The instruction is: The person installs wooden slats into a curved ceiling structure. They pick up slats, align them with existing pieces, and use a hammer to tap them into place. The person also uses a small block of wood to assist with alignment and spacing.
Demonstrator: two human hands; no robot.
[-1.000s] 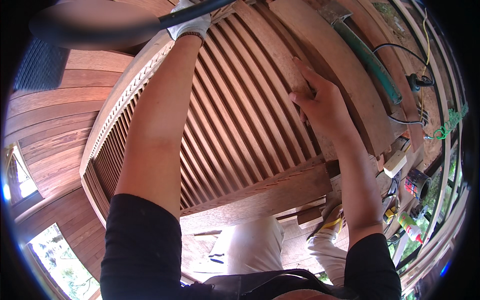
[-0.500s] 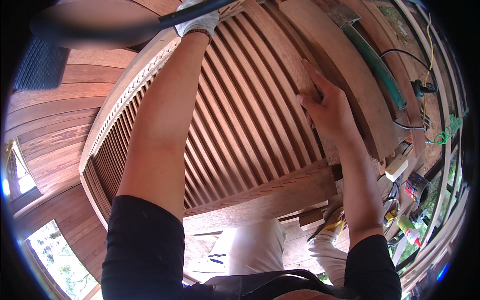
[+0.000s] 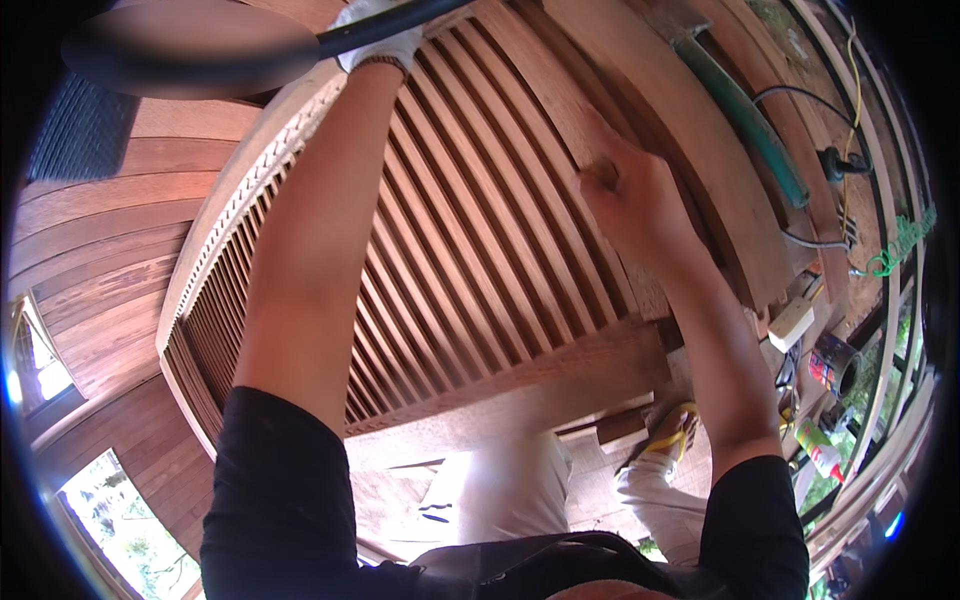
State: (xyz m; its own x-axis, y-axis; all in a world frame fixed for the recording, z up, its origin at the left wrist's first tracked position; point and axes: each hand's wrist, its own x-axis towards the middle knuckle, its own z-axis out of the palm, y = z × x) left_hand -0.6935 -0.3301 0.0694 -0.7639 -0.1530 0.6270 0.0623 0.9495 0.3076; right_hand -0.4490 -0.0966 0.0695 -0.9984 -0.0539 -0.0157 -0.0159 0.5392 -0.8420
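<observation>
A reddish-brown wooden louvred panel [image 3: 468,215] with many parallel slats lies in front of me. My left hand [image 3: 385,42], in a white glove, reaches to its far edge. A dark curved bar [image 3: 400,27] crosses in front of that hand, and its fingers are hidden. My right hand [image 3: 640,190] is bare and at the panel's wide right-hand frame board [image 3: 545,85]. Its index finger stretches forward and its thumb stands apart; the other fingers are tucked from sight. I make out nothing held in it.
Right of the panel lie a loose wide board [image 3: 700,150] and a long green tool [image 3: 750,120] with a dark cable. Further down stand a white block [image 3: 791,324], a roll of tape [image 3: 835,365] and a green-and-white bottle [image 3: 820,450]. A foot in a sandal [image 3: 672,432] shows below.
My right hand has shifted slightly left and away along the frame board, and its thumb has drawn in. My left hand has moved a little left and up. The view has shifted slightly.
</observation>
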